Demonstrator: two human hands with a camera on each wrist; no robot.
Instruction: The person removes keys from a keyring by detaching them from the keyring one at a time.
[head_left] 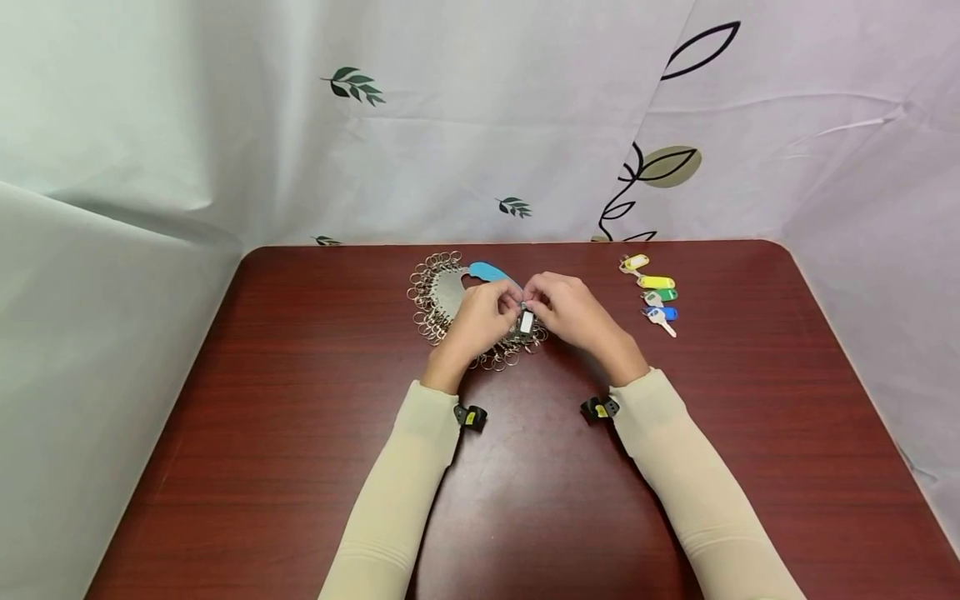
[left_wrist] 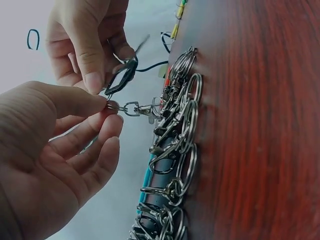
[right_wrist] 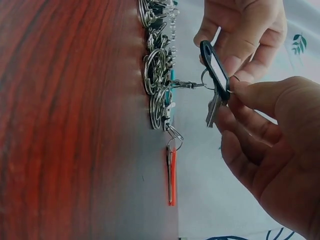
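Observation:
My left hand [head_left: 483,319] pinches a split ring [left_wrist: 113,105] that hangs from a small metal clip. Facing it, my right hand [head_left: 573,310] pinches the thin ring of a black key tag [right_wrist: 215,69] with a white label. A silver key [right_wrist: 213,108] dangles beside that tag. The clip belongs to a flat metal key ring plate [head_left: 448,292] with a blue handle [head_left: 489,271], and many rings and clips line its rim. The fingertips of both hands nearly meet over the plate's right side. Fingers partly hide where the two rings come together.
Four-sided brown table [head_left: 300,467] spreads around the hands. To the right lie yellow tags [head_left: 656,282], a green tag [head_left: 664,295] and a blue tag [head_left: 666,313], with keys. An orange tag [right_wrist: 173,175] hangs on the plate's edge. Patterned white cloth [head_left: 450,142] stands behind.

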